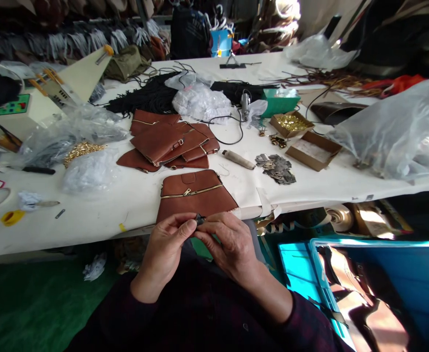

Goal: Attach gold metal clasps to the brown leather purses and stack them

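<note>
My left hand (170,247) and my right hand (231,244) meet at the table's front edge. Both pinch one small dark grey piece (199,220), likely metal; its exact shape is hidden by my fingers. Just beyond them a brown leather bag (196,193) with a brass zipper lies flat, its front edge partly covered by my hands. Behind it sits a pile of similar brown leather bags (170,142). To the right, flat grey metal plates (278,169) form a heap beside a rod-like tool with a pale wrapped handle (238,159).
Cardboard boxes, one with gold-coloured hardware (292,124), stand at the right, near a large plastic bag (390,137). Gold chain (83,152) and plastic bags lie left. A blue crate (317,259) with leather pieces stands low on the right. Black cords (144,95) cover the back.
</note>
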Motion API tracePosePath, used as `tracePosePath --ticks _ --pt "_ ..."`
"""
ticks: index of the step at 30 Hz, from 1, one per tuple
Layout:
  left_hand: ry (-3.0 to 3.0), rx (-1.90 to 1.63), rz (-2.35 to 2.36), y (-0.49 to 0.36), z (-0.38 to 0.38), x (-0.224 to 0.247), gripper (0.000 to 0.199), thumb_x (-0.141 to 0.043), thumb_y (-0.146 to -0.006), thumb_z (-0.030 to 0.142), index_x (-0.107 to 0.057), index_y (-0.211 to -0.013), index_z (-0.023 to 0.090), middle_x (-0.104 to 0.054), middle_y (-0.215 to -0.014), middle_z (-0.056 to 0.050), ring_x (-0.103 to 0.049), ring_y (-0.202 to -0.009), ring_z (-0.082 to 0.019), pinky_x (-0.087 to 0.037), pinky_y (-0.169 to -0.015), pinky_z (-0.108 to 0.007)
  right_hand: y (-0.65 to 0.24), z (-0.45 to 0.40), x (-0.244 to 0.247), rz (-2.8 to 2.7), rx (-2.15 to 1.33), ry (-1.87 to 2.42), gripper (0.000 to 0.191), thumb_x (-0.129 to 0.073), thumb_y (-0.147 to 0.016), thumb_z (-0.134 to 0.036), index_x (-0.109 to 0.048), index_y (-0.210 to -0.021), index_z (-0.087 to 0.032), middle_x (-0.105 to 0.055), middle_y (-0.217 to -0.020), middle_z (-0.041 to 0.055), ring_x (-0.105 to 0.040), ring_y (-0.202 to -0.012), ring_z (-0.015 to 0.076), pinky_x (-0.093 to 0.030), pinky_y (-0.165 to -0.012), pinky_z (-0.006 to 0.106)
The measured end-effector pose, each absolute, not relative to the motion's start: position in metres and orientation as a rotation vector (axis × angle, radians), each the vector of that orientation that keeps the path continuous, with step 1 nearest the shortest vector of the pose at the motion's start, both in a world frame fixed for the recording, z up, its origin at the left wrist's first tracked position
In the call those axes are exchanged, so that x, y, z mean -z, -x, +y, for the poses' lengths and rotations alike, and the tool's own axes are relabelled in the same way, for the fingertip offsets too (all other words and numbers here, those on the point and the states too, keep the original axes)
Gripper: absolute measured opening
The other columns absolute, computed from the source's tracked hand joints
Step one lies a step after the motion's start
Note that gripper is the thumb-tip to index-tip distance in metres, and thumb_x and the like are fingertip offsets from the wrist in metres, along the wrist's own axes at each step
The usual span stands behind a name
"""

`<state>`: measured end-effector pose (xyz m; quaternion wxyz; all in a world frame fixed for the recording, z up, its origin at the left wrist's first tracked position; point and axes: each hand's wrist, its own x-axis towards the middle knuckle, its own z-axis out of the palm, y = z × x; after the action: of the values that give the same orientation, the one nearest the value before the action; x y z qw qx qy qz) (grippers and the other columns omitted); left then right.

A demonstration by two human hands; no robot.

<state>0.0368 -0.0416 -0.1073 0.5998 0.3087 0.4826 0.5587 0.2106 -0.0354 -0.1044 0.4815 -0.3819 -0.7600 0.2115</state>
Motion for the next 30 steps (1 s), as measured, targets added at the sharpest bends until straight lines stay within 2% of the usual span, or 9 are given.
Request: tracePosePath --ticks 6,12,18,23,26,30 --pt "-0.632 -1.410 1.153 -0.051 -0.048 0.107 0.028 -0.097 -0.071 0.032 -0.084 -0.092 0.019 -0.083 -0.094 -0.006 -0.074 -0.087 -0.015 -0.058 -0.085 -0.025 -0.208 -0.036 0.106 -1.835 -0.507 0.918 0.008 -0.067 -0.103 -0.020 -0.074 -0.103 -0.024 -0.077 -0.101 0.0063 -0.070 -0.092 0.0202 -0.053 -0.082 0.037" --pt "-0.604 -1.453 1.159 -0.056 -0.051 0.110 0.028 -0.097 -0.072 0.030 -0.084 -0.093 0.019 -0.082 -0.093 -0.005 -0.073 -0.088 -0.014 -0.057 -0.086 -0.024 -0.206 -0.035 0.102 -1.762 -0.676 0.911 0.007 -0.068 -0.103 -0.021 -0.074 -0.100 -0.022 -0.076 -0.099 0.0068 -0.069 -0.095 0.0212 -0.055 -0.086 0.037" --pt "-0.479 -1.404 1.001 -0.056 -0.043 0.109 0.022 -0.090 -0.082 0.034 -0.082 -0.095 0.018 -0.080 -0.093 -0.003 -0.074 -0.084 -0.014 -0.059 -0.077 -0.022 -0.212 -0.034 0.106 -1.511 -0.816 0.931 0.004 -0.075 -0.099 -0.027 -0.077 -0.103 -0.025 -0.075 -0.094 0.0024 -0.069 -0.089 0.0184 -0.055 -0.082 0.033" --pt "-0.243 -1.295 0.862 -0.053 -0.040 0.108 0.025 -0.090 -0.083 0.037 -0.080 -0.094 0.017 -0.080 -0.088 -0.003 -0.076 -0.077 -0.016 -0.064 -0.073 -0.027 -0.216 -0.037 0.120 -1.352 -0.852 1.075 0.018 -0.077 -0.097 -0.031 -0.075 -0.114 -0.025 -0.071 -0.101 0.0035 -0.068 -0.090 0.0186 -0.056 -0.083 0.033" --pt "-0.172 -1.300 0.829 -0.054 -0.041 0.108 0.023 -0.092 -0.081 0.033 -0.079 -0.092 0.017 -0.080 -0.087 -0.002 -0.076 -0.075 -0.015 -0.064 -0.069 -0.024 -0.215 -0.039 0.123 -1.381 -0.974 1.039 0.031 -0.081 -0.093 -0.034 -0.074 -0.123 -0.026 -0.071 -0.114 0.0058 -0.069 -0.102 0.0211 -0.057 -0.091 0.036" --pt "-0.147 -1.289 0.848 -0.059 -0.044 0.107 0.027 -0.096 -0.076 0.033 -0.078 -0.088 0.017 -0.078 -0.082 0.000 -0.074 -0.070 -0.015 -0.062 -0.062 -0.024 -0.214 -0.040 0.120 -1.424 -1.045 0.933 0.037 -0.087 -0.087 -0.035 -0.075 -0.121 -0.025 -0.072 -0.120 0.0065 -0.068 -0.113 0.0238 -0.054 -0.100 0.037"
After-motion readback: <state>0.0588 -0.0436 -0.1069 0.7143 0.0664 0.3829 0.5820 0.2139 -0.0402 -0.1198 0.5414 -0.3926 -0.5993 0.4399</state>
